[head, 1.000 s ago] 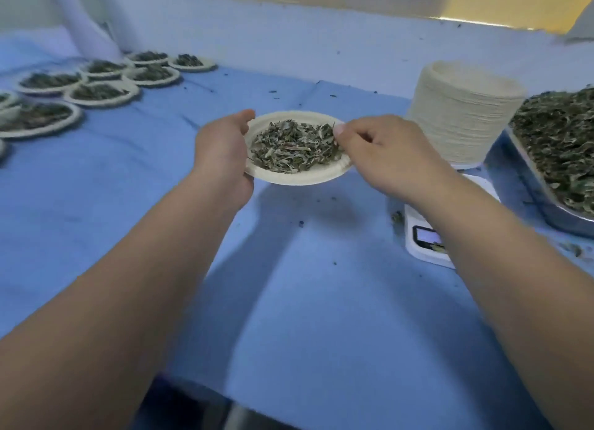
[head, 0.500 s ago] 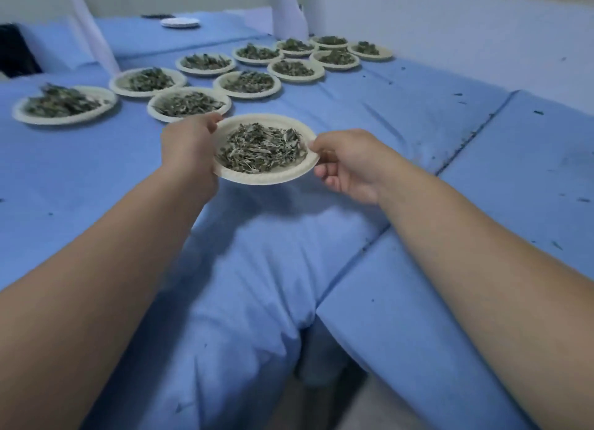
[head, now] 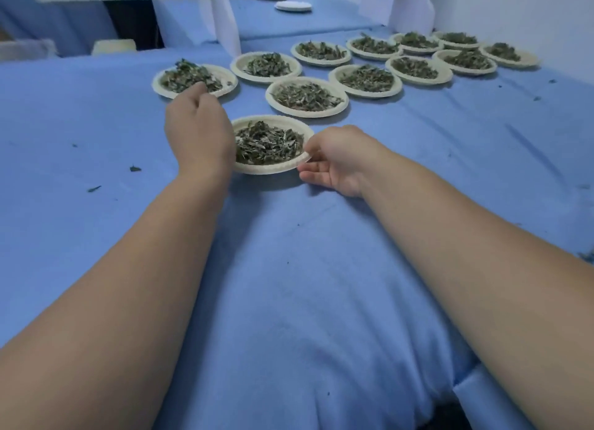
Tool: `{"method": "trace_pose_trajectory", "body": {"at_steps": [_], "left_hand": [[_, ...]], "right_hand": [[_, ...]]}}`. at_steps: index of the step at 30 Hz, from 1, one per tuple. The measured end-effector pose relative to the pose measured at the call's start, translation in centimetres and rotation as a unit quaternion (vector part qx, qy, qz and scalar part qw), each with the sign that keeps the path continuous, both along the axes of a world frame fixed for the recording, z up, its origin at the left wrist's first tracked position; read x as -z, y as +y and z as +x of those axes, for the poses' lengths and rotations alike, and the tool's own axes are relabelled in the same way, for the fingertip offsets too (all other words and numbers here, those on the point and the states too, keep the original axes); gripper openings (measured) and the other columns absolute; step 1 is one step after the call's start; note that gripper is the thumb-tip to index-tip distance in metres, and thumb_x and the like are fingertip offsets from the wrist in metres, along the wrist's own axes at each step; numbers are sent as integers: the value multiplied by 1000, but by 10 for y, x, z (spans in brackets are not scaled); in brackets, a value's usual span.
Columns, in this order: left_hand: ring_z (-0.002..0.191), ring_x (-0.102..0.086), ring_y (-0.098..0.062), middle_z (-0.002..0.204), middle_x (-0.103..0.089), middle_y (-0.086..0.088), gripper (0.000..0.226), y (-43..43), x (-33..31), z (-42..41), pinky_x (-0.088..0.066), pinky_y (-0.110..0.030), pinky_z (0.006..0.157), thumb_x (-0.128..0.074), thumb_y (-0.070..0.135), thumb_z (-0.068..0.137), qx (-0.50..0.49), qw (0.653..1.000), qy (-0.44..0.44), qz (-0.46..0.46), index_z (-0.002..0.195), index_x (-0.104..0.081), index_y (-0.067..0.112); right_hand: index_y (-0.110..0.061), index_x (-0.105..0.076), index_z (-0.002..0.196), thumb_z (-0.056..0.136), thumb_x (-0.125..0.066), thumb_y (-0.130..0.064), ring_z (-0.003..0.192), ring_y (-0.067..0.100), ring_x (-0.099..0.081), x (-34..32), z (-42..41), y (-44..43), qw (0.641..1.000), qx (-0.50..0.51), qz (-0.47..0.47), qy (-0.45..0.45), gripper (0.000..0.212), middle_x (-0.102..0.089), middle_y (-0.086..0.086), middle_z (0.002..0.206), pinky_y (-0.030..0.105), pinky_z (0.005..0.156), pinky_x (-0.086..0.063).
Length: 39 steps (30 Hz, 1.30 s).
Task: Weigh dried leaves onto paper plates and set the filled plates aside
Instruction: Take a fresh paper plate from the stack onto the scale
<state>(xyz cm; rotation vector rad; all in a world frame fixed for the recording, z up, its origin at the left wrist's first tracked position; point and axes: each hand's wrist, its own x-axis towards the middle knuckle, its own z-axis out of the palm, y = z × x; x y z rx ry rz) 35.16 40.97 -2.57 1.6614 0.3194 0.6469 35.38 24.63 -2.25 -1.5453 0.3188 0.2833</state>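
Observation:
A paper plate [head: 272,170] heaped with dried green-grey leaves [head: 268,142] lies low on the blue cloth, just in front of the rows of filled plates. My left hand [head: 199,131] grips its left rim, and the back of the hand hides the fingers. On the right rim, my right hand [head: 334,158] pinches with the thumb on top and the fingers curled beneath. I cannot tell whether the plate touches the cloth.
Several filled paper plates stand in two rows behind, the nearest [head: 307,96] just beyond the held one and another [head: 195,80] at the left. Empty white plates [head: 293,6] lie far back. White posts [head: 225,21] rise at the back. Loose leaf bits [head: 135,168] dot the blue cloth [head: 305,285].
The view has swung left, away from the scale. Both hands have carried the filled plate over and lowered it in front of the rows of filled plates.

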Motion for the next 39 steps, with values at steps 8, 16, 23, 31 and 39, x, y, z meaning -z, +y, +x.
{"method": "trace_pose_trajectory", "body": {"at_steps": [8, 16, 23, 31, 39], "left_hand": [[91, -55, -31, 93, -67, -16, 30, -8, 4, 2, -41, -39, 83, -39, 11, 89, 12, 986, -40, 164, 101, -65, 5], [116, -58, -28, 125, -69, -13, 38, -46, 2, -8, -35, -29, 94, -46, 7, 94, 76, 978, -43, 189, 126, -66, 3], [113, -58, -27, 121, -70, -15, 32, -74, -3, -18, -38, -33, 94, -45, 8, 96, 124, 977, -35, 170, 117, -68, 0], [122, -60, -21, 126, -71, -8, 41, -138, -1, -58, -43, -28, 101, -39, 21, 97, 272, 951, -12, 143, 118, -72, 10], [109, -62, -28, 99, -71, -10, 30, -273, -15, -139, -46, -32, 88, -39, 16, 100, 464, 869, -49, 163, 94, -68, 13]], "right_hand": [[5, -49, 126, 95, -36, 12, 54, 22, -71, -3, 31, 54, 999, -35, 18, 6, 34, -69, 16, 67, 34, 64, -63], [-13, -56, 83, 104, -38, -9, 58, 8, -66, -3, 22, 48, 995, -74, 68, -26, 28, -63, 1, 66, 16, 57, -53], [-16, -58, 102, 106, -34, -25, 100, 13, -64, -11, 0, 22, 984, -68, 164, -11, 26, -65, 2, 95, 27, 106, -46], [-15, -65, 81, 96, -46, -6, 74, 15, -70, -13, -57, -63, 994, 5, 90, -58, 27, -70, 3, 77, 25, 60, -57], [-10, -71, 89, 90, -45, 1, 77, 17, -73, -26, -174, -211, 983, 140, 9, -122, 28, -75, 5, 81, 28, 61, -57]]}}
